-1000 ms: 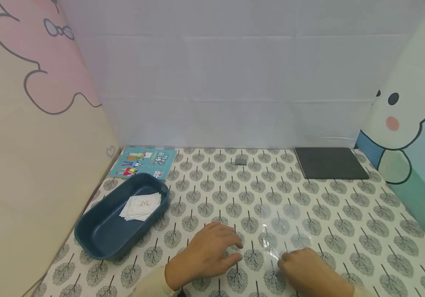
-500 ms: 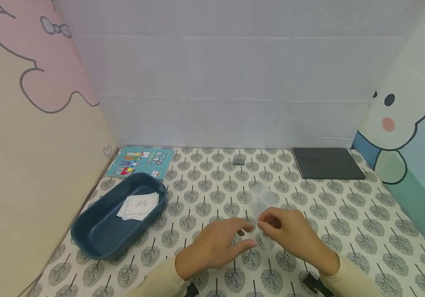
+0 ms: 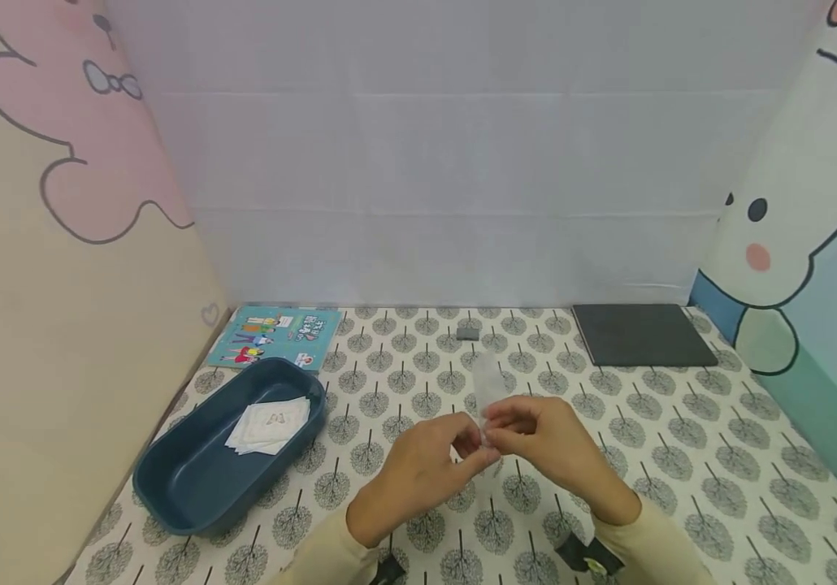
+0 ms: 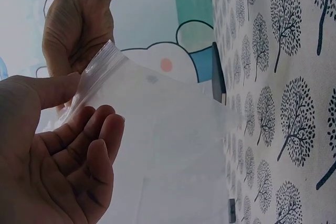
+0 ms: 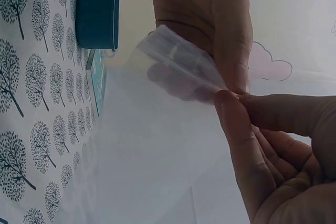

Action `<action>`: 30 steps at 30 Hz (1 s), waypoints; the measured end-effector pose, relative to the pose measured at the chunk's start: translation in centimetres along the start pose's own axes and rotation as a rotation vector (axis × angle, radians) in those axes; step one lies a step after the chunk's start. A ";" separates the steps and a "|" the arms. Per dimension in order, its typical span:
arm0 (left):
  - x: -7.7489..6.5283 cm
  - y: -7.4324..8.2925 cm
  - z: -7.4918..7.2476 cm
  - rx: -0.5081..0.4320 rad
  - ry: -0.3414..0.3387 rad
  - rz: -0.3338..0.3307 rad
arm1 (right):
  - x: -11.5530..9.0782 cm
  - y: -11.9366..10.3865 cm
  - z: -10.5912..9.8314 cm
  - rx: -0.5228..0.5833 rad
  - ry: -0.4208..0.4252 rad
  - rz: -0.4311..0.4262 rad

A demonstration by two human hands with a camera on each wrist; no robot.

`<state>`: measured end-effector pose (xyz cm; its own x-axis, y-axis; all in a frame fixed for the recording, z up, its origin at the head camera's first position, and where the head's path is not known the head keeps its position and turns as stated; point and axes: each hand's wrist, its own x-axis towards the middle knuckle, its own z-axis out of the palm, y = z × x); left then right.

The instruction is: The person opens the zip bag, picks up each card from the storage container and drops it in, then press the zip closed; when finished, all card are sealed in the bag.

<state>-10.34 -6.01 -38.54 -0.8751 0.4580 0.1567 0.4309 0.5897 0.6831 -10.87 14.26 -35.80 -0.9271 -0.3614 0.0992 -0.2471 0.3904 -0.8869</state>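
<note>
A clear plastic zip bag (image 3: 487, 380) is held up over the tablecloth between both hands. Its ridged zip edge shows near the fingers in the left wrist view, where the see-through sheet of the bag (image 4: 168, 129) hangs away from them. My left hand (image 3: 424, 465) has its thumb and index finger at that edge, pinching it, with the other fingers curled below. Close beside it, my right hand (image 3: 546, 439) pinches the same edge between thumb and index finger. In the right wrist view a corner of the bag (image 5: 178, 59) sticks out past the fingertips.
To the left stands a dark blue bin (image 3: 177, 479) holding several white paper packets (image 3: 272, 424). Behind it lies a teal illustrated booklet (image 3: 275, 335). A small grey block (image 3: 467, 334) is at the back middle, and a black flat panel (image 3: 641, 335) at the back right.
The right hand has lifted the clear bag off the tablecloth and brought it left to the left hand. The left hand has moved slightly right and now pinches the bag's edge too.
</note>
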 end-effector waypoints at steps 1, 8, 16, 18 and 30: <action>0.0 0.0 -0.1 -0.007 -0.002 0.001 | 0.0 0.0 0.0 0.006 -0.006 0.002; 0.1 0.0 -0.3 0.076 0.030 0.049 | 0.1 -0.1 0.4 -0.020 0.052 -0.016; 1.6 0.3 -0.8 0.182 0.104 0.106 | 1.4 -1.5 1.1 -0.317 0.100 -0.067; 2.0 0.4 -1.0 0.192 0.095 0.095 | 1.8 -1.7 1.1 -0.373 0.070 -0.070; 1.6 -0.7 -2.1 0.241 0.057 -0.014 | 1.8 -0.4 -0.5 -0.511 0.008 -0.107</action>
<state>-12.55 -7.09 -37.29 -0.8893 0.4146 0.1931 0.4530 0.7405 0.4964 -12.59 13.87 -35.06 -0.8910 -0.4159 0.1821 -0.4443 0.7160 -0.5384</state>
